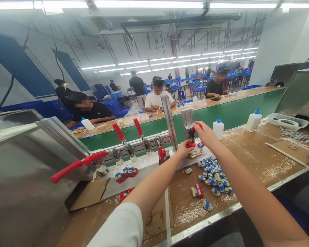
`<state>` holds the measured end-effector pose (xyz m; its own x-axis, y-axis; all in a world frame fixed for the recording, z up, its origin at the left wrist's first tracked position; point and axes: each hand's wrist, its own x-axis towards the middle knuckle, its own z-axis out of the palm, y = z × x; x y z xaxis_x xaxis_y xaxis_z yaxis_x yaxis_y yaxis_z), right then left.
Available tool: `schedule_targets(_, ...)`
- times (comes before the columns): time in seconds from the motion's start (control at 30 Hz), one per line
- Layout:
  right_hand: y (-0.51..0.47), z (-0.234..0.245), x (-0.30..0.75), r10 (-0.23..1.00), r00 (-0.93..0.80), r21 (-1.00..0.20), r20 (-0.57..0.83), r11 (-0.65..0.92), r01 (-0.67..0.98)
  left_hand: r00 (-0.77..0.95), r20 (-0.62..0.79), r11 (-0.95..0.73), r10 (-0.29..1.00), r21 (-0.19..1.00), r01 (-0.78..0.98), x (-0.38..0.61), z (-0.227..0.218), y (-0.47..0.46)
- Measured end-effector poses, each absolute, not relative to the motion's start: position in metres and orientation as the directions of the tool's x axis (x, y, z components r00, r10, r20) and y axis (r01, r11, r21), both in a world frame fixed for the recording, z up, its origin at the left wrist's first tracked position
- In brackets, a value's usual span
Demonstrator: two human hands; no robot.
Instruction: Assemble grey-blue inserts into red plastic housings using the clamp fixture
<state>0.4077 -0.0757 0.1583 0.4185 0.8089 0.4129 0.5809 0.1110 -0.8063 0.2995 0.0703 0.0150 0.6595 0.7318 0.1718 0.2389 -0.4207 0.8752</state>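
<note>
My left hand (183,148) pinches a small red part (191,144) at the foot of a small metal press stand (187,120). Above it, my right hand (205,132) is closed round the press's red-tipped handle (197,126). A tan block (195,153) sits under the red part. To the right of my hands lies a pile of several small blue, white and yellow parts (214,175). A red and blue assembled piece (197,190) lies nearer to me on the brown bench top (249,154).
A jig with several red-handled toggle clamps (118,132) runs along the left, with red and blue pieces (126,171) below it. White glue bottles (218,127) and a white basket (288,121) stand at right. A green conveyor (234,111) separates me from seated workers (157,97).
</note>
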Motion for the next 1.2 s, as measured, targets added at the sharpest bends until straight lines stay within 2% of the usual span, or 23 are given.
schedule_targets(0.27,-0.083,0.149,0.408,0.822,0.399,-0.805,0.407,0.116,0.582,0.667,0.193,-0.334,0.720,0.938,0.089,0.307,0.003,0.074)
schedule_targets(0.53,-0.100,0.096,0.404,0.861,0.347,-0.817,0.373,0.127,0.562,0.680,0.191,-0.261,0.708,0.965,0.000,0.311,-0.007,0.081)
schedule_targets(0.67,-0.099,0.082,0.407,0.858,0.362,-0.813,0.363,0.101,0.574,0.684,0.189,-0.242,0.704,0.970,-0.019,0.312,-0.007,0.080)
schedule_targets(0.83,-0.094,0.091,0.409,0.865,0.373,-0.813,0.336,0.066,0.579,0.695,0.179,-0.236,0.696,0.972,-0.014,0.308,-0.003,0.078)
schedule_targets(1.03,-0.094,0.072,0.400,0.870,0.313,-0.764,0.381,0.105,0.637,0.676,0.178,-0.269,0.715,0.963,0.031,0.308,-0.001,0.077)
schedule_targets(1.13,-0.095,0.054,0.399,0.878,0.349,-0.732,0.327,0.002,0.681,0.679,0.178,-0.293,0.712,0.954,0.058,0.308,-0.002,0.079)
schedule_targets(1.2,-0.093,0.044,0.399,0.895,0.369,-0.661,0.249,-0.122,0.741,0.678,0.176,-0.311,0.713,0.947,0.081,0.308,-0.003,0.080)
